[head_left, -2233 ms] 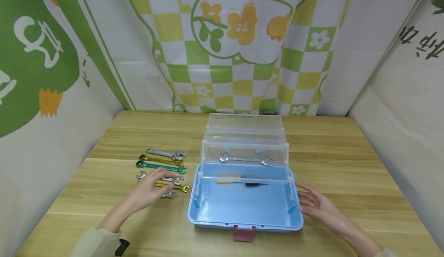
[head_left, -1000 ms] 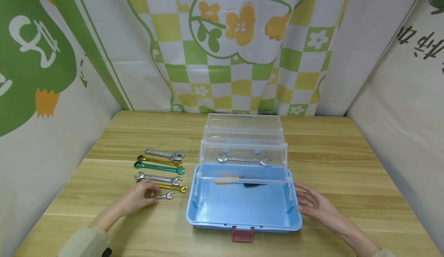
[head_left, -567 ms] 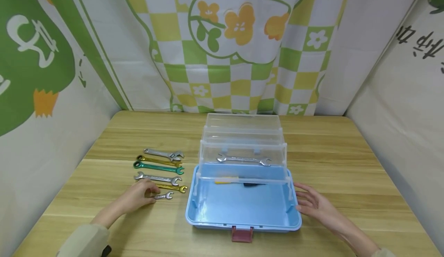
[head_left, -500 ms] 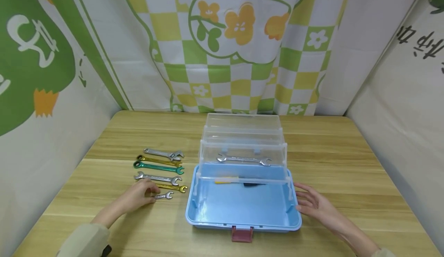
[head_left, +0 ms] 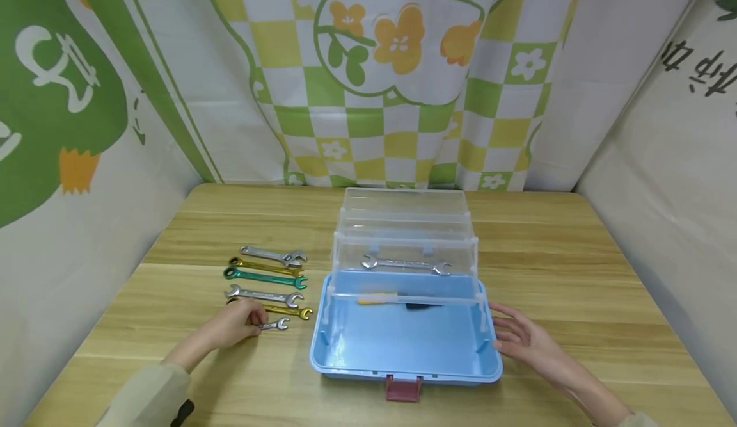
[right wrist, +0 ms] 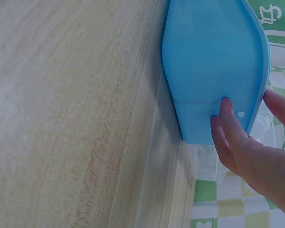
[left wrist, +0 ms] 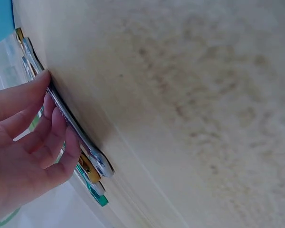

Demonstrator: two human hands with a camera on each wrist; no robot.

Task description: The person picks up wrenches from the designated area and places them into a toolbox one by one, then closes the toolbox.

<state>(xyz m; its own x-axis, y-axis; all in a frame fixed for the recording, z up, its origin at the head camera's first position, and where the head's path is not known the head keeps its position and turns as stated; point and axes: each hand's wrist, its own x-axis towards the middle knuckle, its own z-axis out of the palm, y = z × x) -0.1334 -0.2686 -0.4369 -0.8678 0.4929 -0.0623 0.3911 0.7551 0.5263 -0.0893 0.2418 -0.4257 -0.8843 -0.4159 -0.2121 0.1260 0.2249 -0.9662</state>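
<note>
My left hand (head_left: 237,324) pinches a small silver open-end wrench (head_left: 275,325), nearest me in a row of wrenches on the table. Thumb and fingertips lie on either side of its shank (left wrist: 69,116) in the left wrist view; the hand hides one end in the head view. Just beyond lie a gold wrench (head_left: 293,312), partly covered by the hand, and a larger silver double open-end wrench (head_left: 265,296). My right hand (head_left: 530,344) touches the right side of a light blue toolbox (head_left: 403,344), fingers fairly straight along its outer wall (right wrist: 209,57) and thumb at the rim.
Farther back lie a green wrench (head_left: 265,278), another gold wrench (head_left: 267,267) and an adjustable wrench (head_left: 273,255). The toolbox's clear trays (head_left: 405,219) are raised, with a silver wrench (head_left: 405,264) on one. A yellow item (head_left: 377,298) and a dark item (head_left: 423,305) show behind a tray edge.
My left hand has come down from above the wrenches, toward me and left, onto the small silver wrench and taken hold of it. The right hand stays at the toolbox.
</note>
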